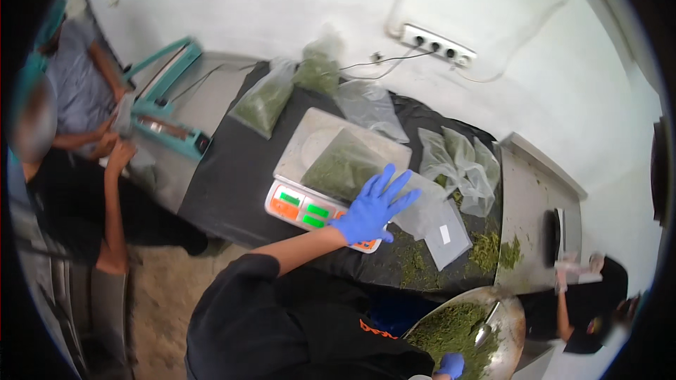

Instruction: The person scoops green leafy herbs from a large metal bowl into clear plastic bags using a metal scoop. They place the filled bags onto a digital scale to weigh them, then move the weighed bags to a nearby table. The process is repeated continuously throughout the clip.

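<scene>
Reaching over the scale (310, 193), the left hand (377, 204) in a blue glove hovers with fingers (394, 184) spread apart and gripping nothing. Palm is over the scale's front right corner, just above the edge of a clear bag of green dried herb (345, 165) that lies flat on the weighing plate. Whether the fingertips touch the bag cannot be told.

Scale sits on a black-covered tabletop (225, 176), near its front edge. Open black surface to the left of the scale; the right side is crowded with an empty clear bag (440, 229), crumpled bags (461, 162) and loose herb crumbs (493, 250). Two filled bags (266, 102) lean at the tabletop's far edge near the wall, with another flat clear bag (370, 105) beside them. A power strip (436, 46) is mounted on the wall above.

Right hand (451, 364), also blue-gloved, is at the lower edge of the view beside a metal bowl (510, 331) of green herb with a scoop (486, 331) in it. The hand is partly cut off, so its fingers cannot be read.

At left, another person's hands (113, 144) are next to a teal heat sealer (165, 98). At far right, a further person (591, 302) is small and warped by the lens rim.
</scene>
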The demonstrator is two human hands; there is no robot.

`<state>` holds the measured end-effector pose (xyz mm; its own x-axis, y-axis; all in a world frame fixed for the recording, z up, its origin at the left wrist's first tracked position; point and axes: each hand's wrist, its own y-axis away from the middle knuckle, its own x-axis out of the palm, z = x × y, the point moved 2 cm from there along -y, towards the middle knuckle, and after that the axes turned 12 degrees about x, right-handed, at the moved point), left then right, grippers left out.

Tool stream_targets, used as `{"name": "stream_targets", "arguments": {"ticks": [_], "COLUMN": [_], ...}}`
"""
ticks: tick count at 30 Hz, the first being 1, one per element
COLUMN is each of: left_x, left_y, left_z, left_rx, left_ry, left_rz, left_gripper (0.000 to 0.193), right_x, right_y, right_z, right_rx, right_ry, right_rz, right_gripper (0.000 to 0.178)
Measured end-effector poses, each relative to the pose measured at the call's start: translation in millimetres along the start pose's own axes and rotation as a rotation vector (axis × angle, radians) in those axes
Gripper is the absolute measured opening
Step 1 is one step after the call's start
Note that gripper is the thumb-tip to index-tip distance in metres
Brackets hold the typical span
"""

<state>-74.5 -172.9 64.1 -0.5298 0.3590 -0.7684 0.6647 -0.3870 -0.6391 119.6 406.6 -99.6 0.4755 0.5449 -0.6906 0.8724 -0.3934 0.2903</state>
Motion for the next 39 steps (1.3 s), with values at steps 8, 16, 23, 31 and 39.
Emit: {"name": "stream_targets", "arguments": {"ticks": [8, 16, 23, 31, 39], "left_x": [0, -151, -99, -49, 6], "left_y": [-45, 0, 90, 42, -121], "left_z": [132, 239, 346, 346, 189], "left_rx": [-0.22, -0.915, -1.002, -0.931, -0.221], "left_ry": [-0.148, -0.179, -0.651, -0.473, 0.396], "left_rz": [-0.265, -0.814, -0.384, -0.504, -0.121], "left_gripper": [0.008, 0.031, 0.042, 0.086, 0.121], "right_x": [-159, -338, -439, -522, -701], "right_y": [69, -39, -201, -330, -165], "right_z": [48, 125, 190, 198, 169], "right_rx": [0.956, 0.149, -0.055, -0.199, -0.714], "right_ry": [-1.149, -1.215, -1.046, -1.483, -1.067], "right_rz": [0.117, -0.54, -0.794, -0.874, -1.302], "right_gripper": [0.022, 0.096, 0.091, 0.017, 0.022]}}
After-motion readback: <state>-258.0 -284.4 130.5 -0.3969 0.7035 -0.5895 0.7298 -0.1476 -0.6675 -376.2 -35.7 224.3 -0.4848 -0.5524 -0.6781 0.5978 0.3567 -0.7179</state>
